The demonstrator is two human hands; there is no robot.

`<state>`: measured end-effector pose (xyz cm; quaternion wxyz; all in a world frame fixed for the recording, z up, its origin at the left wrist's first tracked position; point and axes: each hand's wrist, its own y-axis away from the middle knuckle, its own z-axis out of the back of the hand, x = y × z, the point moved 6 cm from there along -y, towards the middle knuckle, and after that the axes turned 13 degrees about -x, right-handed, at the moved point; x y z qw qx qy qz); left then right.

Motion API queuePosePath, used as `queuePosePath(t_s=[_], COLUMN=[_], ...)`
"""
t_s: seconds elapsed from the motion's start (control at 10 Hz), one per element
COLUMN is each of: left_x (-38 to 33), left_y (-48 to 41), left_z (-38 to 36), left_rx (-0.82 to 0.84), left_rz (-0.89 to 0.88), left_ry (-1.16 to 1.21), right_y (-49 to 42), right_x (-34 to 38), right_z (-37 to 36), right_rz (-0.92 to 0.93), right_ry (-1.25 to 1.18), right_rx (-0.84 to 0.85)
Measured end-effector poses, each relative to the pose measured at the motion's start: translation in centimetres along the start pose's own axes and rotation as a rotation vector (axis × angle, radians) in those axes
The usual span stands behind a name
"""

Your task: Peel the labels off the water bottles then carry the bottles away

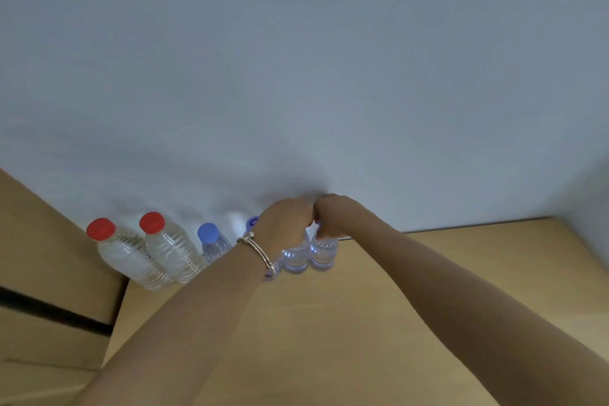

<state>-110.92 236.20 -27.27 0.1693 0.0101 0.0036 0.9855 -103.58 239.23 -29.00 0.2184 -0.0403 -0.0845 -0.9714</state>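
Note:
Clear water bottles without labels stand in a row against the white wall on a wooden surface (379,323). Two have red caps (101,228) (152,222); a smaller one has a blue cap (208,233), and another blue cap (253,221) peeks out behind my left wrist. My left hand (286,219), with a bracelet on the wrist, is closed over the top of a small bottle (296,259). My right hand (333,216) grips the top of the neighbouring small bottle (324,252). Both caps are hidden under my fingers. The two hands touch.
A white wall (296,59) fills the upper view directly behind the bottles. A tan cabinet or box (49,273) with a dark gap rises at the left beside the red-capped bottles. The wooden surface stretches toward me and to the right.

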Motion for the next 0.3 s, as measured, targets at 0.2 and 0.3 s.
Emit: queuePosePath(t_s=[0.2,0.3], left_x=[0.2,-0.1], left_y=[1.1,2.0], left_z=[-0.2,0.7], left_rx=[0.025,0.014], left_rz=[-0.012,0.026], left_ry=[-0.03,0.03], right_y=[2.1,3.7], right_x=[-1.4,-2.7], right_z=[0.6,1.7], right_rz=[-0.075,-0.09], right_ry=[-0.17,-0.221], right_rx=[-0.06,-0.058])
